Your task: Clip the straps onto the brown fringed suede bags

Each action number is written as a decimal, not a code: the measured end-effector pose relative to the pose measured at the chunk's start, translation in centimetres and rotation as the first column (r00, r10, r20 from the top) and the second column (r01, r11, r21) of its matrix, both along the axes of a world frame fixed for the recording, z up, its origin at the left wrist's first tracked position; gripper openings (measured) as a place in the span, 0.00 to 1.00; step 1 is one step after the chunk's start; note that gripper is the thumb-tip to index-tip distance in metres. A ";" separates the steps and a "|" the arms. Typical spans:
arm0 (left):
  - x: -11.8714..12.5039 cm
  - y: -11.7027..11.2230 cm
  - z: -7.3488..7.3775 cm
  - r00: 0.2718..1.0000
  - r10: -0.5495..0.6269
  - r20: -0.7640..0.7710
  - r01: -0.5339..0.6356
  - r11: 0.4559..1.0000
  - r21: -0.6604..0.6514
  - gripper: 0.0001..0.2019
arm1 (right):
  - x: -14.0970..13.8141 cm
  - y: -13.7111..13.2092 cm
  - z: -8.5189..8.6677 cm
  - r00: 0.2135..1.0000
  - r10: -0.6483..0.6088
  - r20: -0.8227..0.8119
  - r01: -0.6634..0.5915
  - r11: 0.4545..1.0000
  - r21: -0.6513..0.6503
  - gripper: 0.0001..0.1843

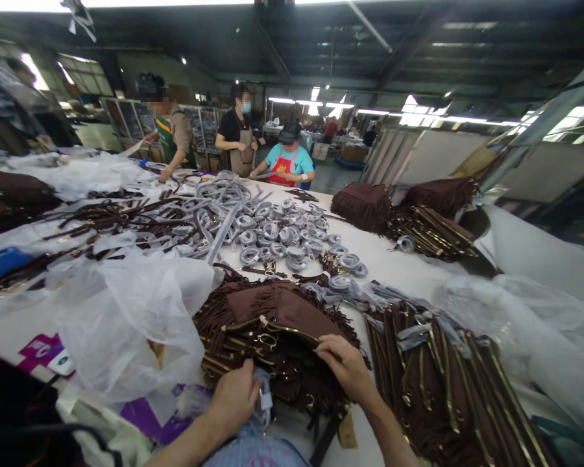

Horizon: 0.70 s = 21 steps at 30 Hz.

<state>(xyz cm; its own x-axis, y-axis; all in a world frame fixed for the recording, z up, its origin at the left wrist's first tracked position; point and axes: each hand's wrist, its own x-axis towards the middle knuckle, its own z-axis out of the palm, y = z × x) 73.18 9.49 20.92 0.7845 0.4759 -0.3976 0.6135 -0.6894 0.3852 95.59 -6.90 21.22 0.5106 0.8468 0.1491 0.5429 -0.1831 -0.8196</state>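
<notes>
Left hand (233, 397) sits near centre, knuckles up, fingers curled tight around a pale grey-blue wrapped piece (264, 397). Only a bit of it sticks out to the right of the fist, and a small white tab hangs on it. The hand rests against the near edge of the brown fringed suede bag (282, 308).

Right hand (348, 366) is just right of that, on the same bag. Fingers are bent and close together, tips pressing the bag's top by the gold metal zipper edge (292, 332). The thumb is hidden, so I cannot tell if it pinches or only presses.

The bag lies flat on the near centre of the white table (394, 259), fringe spread around it, on top of more of the same. A tan paper tag (346, 429) hangs at its near side.

- Near right: a stack of brown bags with gold zips (448, 389), laid edge up and overlapping.
- Near left: crumpled clear plastic bags (136, 311).
- Mid table: a heap of coiled grey wrapped straps (282, 233), with loose brown straps (126, 217) to its left.
- Far right: more brown fringed bags piled up (363, 204).

At the far end three co-workers stand at the table: one in a turquoise shirt and red apron (288, 165), one in black with a tan apron (238, 136), one in green (171, 137).
</notes>
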 end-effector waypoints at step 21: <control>10.4 0.6 5.0 0.562 -0.743 0.364 0.415 0.634 0.653 0.08 | 2.9 1.6 3.7 0.960 0.010 -0.280 -0.024 0.999 -0.049 0.10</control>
<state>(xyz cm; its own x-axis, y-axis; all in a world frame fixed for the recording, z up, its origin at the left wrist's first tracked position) 83.56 10.07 25.91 0.9228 -0.1952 0.3322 -0.2171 -0.9757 0.0296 98.54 -5.31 24.92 0.5112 0.8585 -0.0414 0.2971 -0.2216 -0.9288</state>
